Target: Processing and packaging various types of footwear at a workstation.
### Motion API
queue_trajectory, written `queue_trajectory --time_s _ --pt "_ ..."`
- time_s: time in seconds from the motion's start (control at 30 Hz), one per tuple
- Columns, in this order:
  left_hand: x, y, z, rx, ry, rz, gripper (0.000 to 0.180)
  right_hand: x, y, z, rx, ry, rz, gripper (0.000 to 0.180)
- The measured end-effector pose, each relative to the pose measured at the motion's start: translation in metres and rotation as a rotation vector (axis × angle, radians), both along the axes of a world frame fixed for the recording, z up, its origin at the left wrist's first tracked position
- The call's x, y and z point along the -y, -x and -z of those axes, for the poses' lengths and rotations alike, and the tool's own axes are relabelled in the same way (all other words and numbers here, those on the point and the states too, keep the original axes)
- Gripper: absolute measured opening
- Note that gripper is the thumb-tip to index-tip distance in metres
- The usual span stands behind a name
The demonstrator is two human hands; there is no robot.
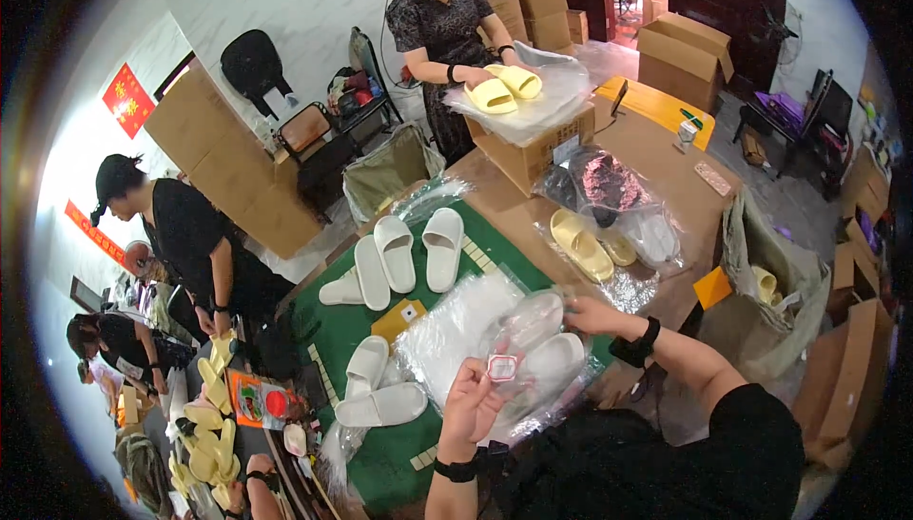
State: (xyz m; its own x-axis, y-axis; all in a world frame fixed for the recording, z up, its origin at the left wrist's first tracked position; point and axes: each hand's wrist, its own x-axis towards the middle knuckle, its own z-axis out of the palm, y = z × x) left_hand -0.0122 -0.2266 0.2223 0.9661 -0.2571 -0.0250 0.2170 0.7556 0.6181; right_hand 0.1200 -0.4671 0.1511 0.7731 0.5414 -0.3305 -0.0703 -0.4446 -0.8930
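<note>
Pinching left hand [471,401]: the thumb and finger have a small red-edged tag [502,368], just in front of the bagged white slippers.
Grasping right hand [594,316]: the fingers hold the clear bag [514,325] near its far right edge.
White slippers in the bag [554,356]: two of them sit side by side between the two hands, with see-through plastic around them.
Black bands: there is one on each wrist [635,344].
Pile of clear bags [447,330]: it lies flat on the green mat [380,477], just left of the bagged slippers.
Loose white slippers [395,254]: four are at the far end of the mat, and two more are at the near left, partly one on the other.
Yellow card [399,320]: it is small and lies between those two bunches of slippers.
Yellow slippers in plastic [580,246]: they are on the brown table [670,159], past the right hand.
Person across the table [442,16]: both hands are on pale yellow slippers [493,95], on top of plastic sheets and a brown box [523,154].
Person in a black cap [195,225]: this one stands at the left and looks down, near more yellow slippers [204,434].
Big sack [785,311]: it is at the right, with something pale yellow inside.
</note>
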Motion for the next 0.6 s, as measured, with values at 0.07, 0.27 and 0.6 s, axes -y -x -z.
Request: queue_trajectory --time_s 0.07,0.27,0.6 --pt "-0.005 -0.002 0.0 0.008 0.004 -0.034 0.003 -0.004 -0.008 -0.004 -0.027 -0.044 0.068 0.036" --pt "-0.017 0.006 0.009 -0.007 0.182 -0.096 0.008 -0.023 -0.04 -0.045 -0.058 -0.371 0.141 0.027" --pt "-0.009 -0.005 0.166 -0.072 -1.232 0.172 0.043 -0.031 -0.131 -0.125 -0.072 -0.595 -0.007 0.028"
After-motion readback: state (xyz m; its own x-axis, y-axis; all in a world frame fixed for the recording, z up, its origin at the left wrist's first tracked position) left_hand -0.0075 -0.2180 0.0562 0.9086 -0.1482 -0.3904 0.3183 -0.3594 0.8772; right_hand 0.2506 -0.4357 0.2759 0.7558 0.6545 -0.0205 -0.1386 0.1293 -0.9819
